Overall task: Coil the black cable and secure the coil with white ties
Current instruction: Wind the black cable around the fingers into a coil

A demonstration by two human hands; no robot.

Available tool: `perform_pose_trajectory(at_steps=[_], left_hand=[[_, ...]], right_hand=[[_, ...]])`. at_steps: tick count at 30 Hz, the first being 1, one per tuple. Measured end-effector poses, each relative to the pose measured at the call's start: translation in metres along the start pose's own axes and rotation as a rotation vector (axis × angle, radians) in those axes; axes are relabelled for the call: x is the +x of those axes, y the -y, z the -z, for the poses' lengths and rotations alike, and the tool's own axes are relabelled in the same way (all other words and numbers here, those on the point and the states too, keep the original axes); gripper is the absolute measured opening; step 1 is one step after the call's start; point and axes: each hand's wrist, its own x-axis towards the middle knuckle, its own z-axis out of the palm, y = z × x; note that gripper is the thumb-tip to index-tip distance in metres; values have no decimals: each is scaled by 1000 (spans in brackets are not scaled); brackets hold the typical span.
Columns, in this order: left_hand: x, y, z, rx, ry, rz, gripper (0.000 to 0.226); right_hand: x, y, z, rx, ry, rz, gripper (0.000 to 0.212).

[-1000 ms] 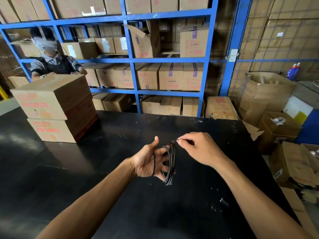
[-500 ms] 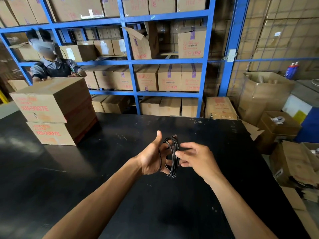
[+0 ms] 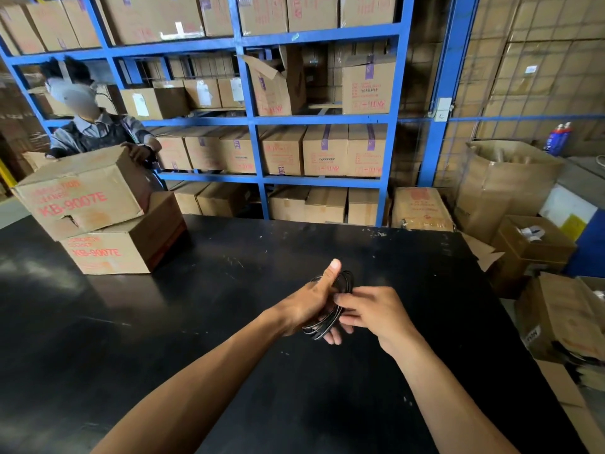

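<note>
The black cable (image 3: 346,281) is wound into a small coil of several loops, held in the air above the black table (image 3: 163,322). My left hand (image 3: 307,306) has its fingers through the coil, thumb up against the loops. My right hand (image 3: 376,314) pinches the coil's right side with its fingertips. Part of the coil is hidden between the two hands. No white tie shows in this view.
Two stacked cardboard boxes (image 3: 108,231) stand at the table's far left; a person (image 3: 95,126) behind them has hands on the upper one. Blue shelving (image 3: 258,119) full of cartons lines the back. Open cartons (image 3: 556,309) crowd the floor at right.
My right hand came in from the coil's top to grip its side. My left thumb closed against the loops. The person at the back tilted the upper box.
</note>
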Motion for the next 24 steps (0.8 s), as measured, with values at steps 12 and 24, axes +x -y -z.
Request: perform_pose_trajectory(at_steps=[12,24], left_hand=[[7,16,-12,439,-101,-61,33],[12,19,-19,570,-280,-176,27]], right_hand=[[3,-3,17,107,168,-87,19],[11,-17,14,271,-26,-137,11]])
